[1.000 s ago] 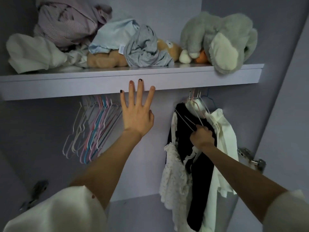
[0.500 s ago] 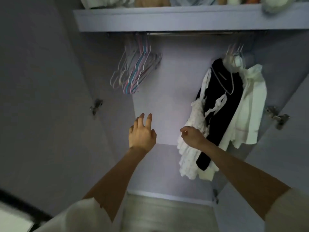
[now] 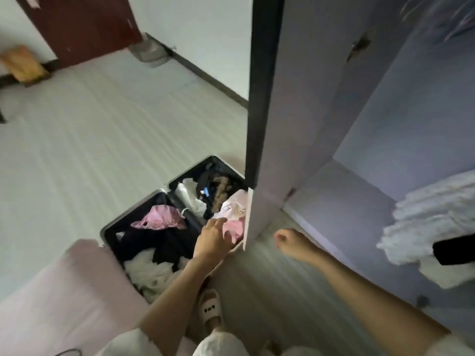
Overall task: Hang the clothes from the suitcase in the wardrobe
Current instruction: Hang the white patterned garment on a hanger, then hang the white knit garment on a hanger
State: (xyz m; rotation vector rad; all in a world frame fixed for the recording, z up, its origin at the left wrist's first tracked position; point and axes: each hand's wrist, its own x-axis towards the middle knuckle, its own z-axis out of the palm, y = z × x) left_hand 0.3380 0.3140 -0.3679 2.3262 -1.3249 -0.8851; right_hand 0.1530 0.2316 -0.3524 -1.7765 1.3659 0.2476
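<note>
Left hand [image 3: 212, 237] over open suitcase [image 3: 164, 199] of jumbled pink, black, white clothes [image 3: 159, 219].

**Pale floor, white walls, dark red door**

You look down on a pale striped floor [image 3: 102, 129] running to white walls [image 3: 205, 34] edged with dark skirting [image 3: 210, 80]. Far left, a dark red door [image 3: 82, 24] stands, with a yellow bag [image 3: 23, 64] just beside it. The light is dim and soft.

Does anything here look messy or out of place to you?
The open suitcase on the floor holds clothes in loose heaps, not folded: a crumpled pink garment, black pieces, white fabric. Nothing looks spilled or damaged; both hands, left hand and right hand, hold nothing.
</note>
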